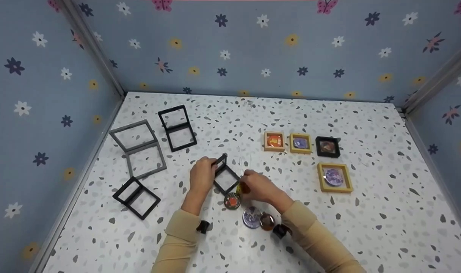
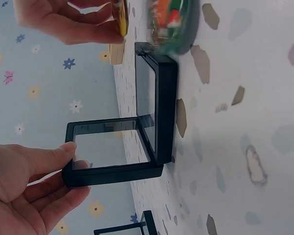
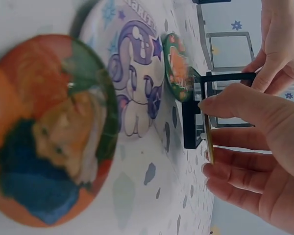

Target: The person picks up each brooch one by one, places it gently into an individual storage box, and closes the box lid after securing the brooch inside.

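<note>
My left hand (image 1: 202, 176) pinches the raised lid (image 2: 112, 171) of a small black hinged display frame (image 2: 166, 112) between thumb and fingers. The frame's lower half rests on the table, its clear window showing. Just to its right, my right hand (image 1: 259, 185) holds a round yellow-edged badge (image 3: 208, 139) by its rim, seen nearly edge-on. A green badge with a red-orange picture (image 1: 232, 201) lies by the frame's near corner. Closer to me are a purple pony badge (image 3: 137, 73) and an orange-brown badge with a blue patch (image 3: 49, 127).
To the left stand open, see-through frames: a grey one (image 1: 147, 174), a black one (image 1: 183, 148) and another black one (image 1: 143, 218). On the right, badges sit inside a light orange frame (image 1: 274, 149), a yellow frame (image 1: 300, 152), a black frame (image 1: 327, 155) and a larger yellow frame (image 1: 336, 190).
</note>
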Available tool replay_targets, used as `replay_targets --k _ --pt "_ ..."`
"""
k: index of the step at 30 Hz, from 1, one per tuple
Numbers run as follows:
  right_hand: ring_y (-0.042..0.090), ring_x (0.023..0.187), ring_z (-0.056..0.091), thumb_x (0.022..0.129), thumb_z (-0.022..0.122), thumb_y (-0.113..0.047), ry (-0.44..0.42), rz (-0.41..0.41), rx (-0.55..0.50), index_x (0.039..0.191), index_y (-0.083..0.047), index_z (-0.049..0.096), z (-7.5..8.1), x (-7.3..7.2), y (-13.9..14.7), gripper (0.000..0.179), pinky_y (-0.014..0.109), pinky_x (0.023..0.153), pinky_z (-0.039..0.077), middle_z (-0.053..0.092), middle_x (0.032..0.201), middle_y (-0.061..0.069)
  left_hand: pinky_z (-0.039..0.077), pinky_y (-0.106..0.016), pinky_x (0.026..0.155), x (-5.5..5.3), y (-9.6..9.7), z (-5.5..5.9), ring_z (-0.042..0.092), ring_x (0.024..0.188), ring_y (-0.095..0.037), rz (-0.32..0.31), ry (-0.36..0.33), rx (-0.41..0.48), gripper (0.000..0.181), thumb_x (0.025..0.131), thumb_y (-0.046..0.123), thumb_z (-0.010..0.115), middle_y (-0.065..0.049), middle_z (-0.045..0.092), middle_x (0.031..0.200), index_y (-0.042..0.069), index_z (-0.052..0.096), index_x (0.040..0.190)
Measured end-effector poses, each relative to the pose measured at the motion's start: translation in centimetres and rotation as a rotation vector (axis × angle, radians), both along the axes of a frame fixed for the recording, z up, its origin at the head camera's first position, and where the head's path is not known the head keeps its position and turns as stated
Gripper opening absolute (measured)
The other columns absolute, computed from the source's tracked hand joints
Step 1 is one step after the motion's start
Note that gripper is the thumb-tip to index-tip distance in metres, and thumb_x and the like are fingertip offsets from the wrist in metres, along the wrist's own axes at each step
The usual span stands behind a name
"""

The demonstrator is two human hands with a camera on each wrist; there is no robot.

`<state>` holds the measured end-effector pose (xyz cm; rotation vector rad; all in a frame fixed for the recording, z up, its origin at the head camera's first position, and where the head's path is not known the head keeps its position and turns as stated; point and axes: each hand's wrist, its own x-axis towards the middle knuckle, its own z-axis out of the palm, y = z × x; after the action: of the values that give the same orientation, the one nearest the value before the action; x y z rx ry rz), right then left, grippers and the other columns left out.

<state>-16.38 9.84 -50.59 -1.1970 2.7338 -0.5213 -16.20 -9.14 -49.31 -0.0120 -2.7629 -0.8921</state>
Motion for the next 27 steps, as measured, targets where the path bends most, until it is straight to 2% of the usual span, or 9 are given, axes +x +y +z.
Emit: replay_targets --k 4,16,23,27 --pt "0.012 0.064 0.045 0.067 0.072 -0.018 -0.005 -0.011 -0.021 0.079 -0.008 0.062 0.1 -0.2 -0.4 0.019 0.024 0.053 0.039 0.046 0.075 0.000 0.046 -0.039 0.061 -0.1 0.0 0.0 0.059 0.070 -0.027 -0.001 0.009 -0.007 0.010 0.076 0.004 0.066 -0.008 0.060 0.072 0.005 0.070 0.085" --pt "0.013 0.067 0.048 0.068 0.070 -0.018 0.015 -0.047 -0.032 0.090 -0.005 0.063 -0.3 -1.2 -2.1 0.027 0.025 0.057 0.043 0.050 0.082 0.002 0.047 -0.037 0.062 -0.1 0.1 0.2 0.059 0.071 -0.024 0.007 -0.038 -0.024 0.010 0.078 0.006 0.065 -0.008 0.060 0.073 0.004 0.070 0.087" --pt "0.012 0.064 0.045 0.070 0.069 -0.021 0.050 -0.060 -0.076 0.086 -0.007 0.062 -0.9 -1.6 -3.2 0.022 0.023 0.052 0.040 0.046 0.077 0.001 0.047 -0.037 0.063 -0.1 0.1 0.2 0.059 0.071 -0.025 0.003 -0.034 -0.026 0.012 0.078 0.006 0.065 -0.008 0.060 0.074 0.004 0.070 0.088" --pt "0.011 0.064 0.045 0.070 0.068 -0.022 0.056 -0.081 -0.073 0.090 -0.008 0.063 -1.3 -1.7 -3.6 0.025 0.023 0.051 0.039 0.047 0.079 0.000 0.046 -0.037 0.061 0.0 0.1 0.2 0.059 0.069 -0.024 0.000 -0.036 -0.016 0.011 0.077 0.006 0.065 -0.007 0.059 0.072 0.004 0.070 0.087"
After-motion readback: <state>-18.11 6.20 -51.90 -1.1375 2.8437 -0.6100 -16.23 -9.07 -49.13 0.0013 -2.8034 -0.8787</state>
